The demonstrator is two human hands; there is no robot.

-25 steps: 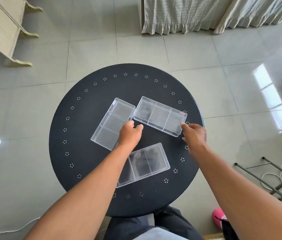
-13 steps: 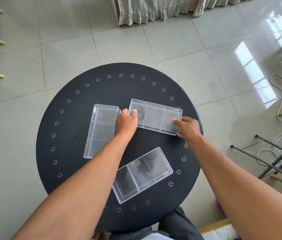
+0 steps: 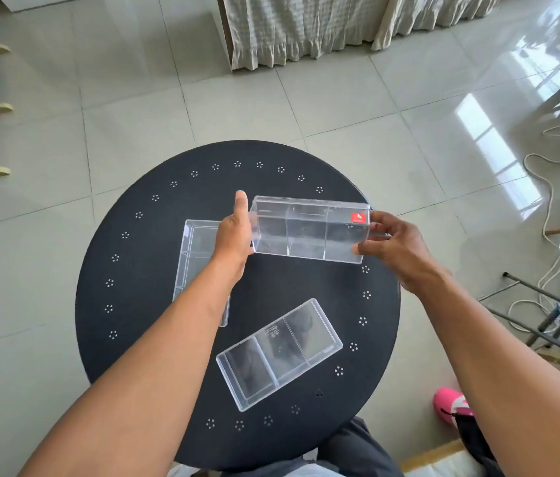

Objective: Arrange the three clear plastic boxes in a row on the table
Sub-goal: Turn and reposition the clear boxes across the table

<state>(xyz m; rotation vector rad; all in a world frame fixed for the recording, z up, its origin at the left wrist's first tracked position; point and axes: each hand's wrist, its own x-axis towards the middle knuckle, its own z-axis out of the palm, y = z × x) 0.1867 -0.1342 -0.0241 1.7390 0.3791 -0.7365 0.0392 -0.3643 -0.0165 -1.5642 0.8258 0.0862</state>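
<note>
Table (image 3: 141, 297), round and black with a ring of small punched flower marks, fills the middle of the view on a pale tiled floor (image 3: 357, 132); two clear boxes are seen lying on it and a third is held above it; the left box (image 3: 199, 246) lies lengthwise, partly hidden by the left forearm; the near box (image 3: 280, 352) lies at a slant toward the front edge, three compartments showing. The held box (image 3: 309, 230), flat on the table half a second ago, has been lifted and tipped onto its long side, clear of the surface; it is gripped at its two ends; the left hand (image 3: 234, 232) is pressed to the left end, thumb raised; the right hand (image 3: 392, 242) is closed on the right end. A red sticker (image 3: 358, 217) is borne at its top right corner; its white mark cannot be read.
</note>
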